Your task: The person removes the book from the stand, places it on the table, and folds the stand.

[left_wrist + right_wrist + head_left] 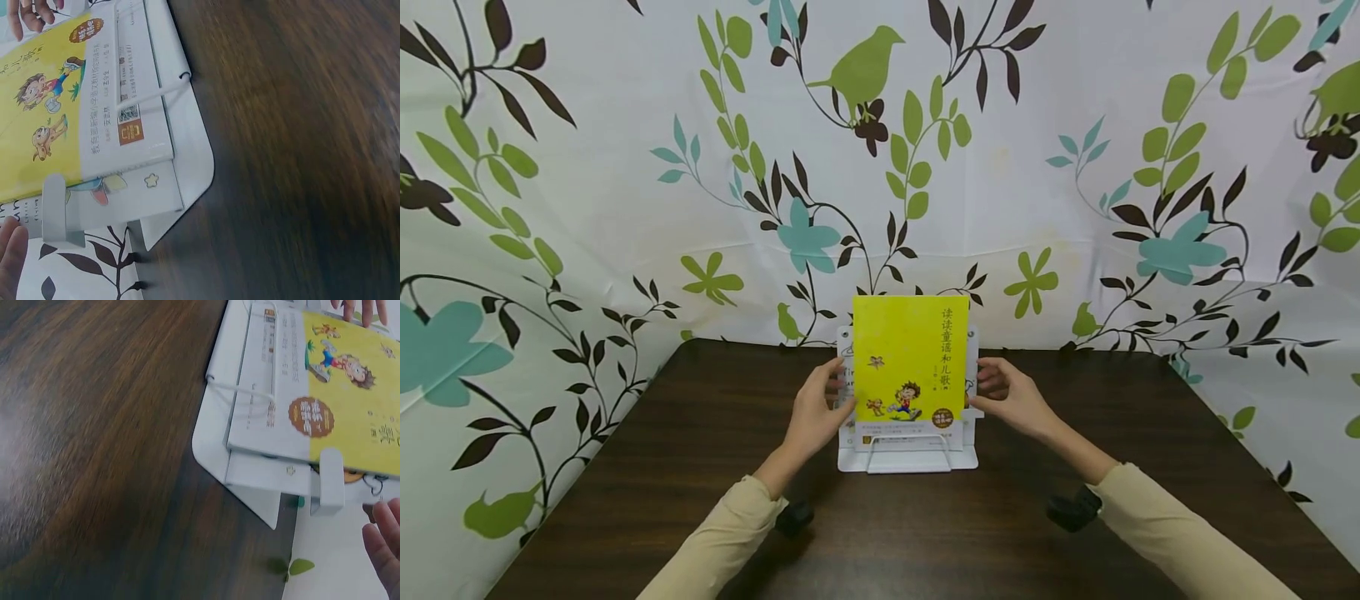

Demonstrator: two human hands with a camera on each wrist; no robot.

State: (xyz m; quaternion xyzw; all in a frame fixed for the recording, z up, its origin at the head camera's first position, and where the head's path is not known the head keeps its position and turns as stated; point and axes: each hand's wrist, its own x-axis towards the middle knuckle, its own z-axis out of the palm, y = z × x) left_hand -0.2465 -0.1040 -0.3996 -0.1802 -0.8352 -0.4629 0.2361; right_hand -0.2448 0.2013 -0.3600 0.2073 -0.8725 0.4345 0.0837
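Observation:
A yellow book [910, 358] with a cartoon child on its cover leans upright on a white book stand [847, 458]. Behind it sits a second, paler book [134, 200], mostly covered. A white wire bar [910, 437] crosses the front at the bottom, and a white side clip [54, 209] shows beside the books. My left hand [815, 408] is by the stand's left side, fingers spread and slightly bent. On the other side my right hand [1015, 398] is placed likewise. In the wrist views, the visible fingers lie just off the book edges, holding nothing.
The stand is on a dark brown wooden table [700, 483], towards its back edge. A white cloth [625, 167] printed with leaves and birds hangs behind and along the sides. Black devices [1072, 508] are strapped at both wrists.

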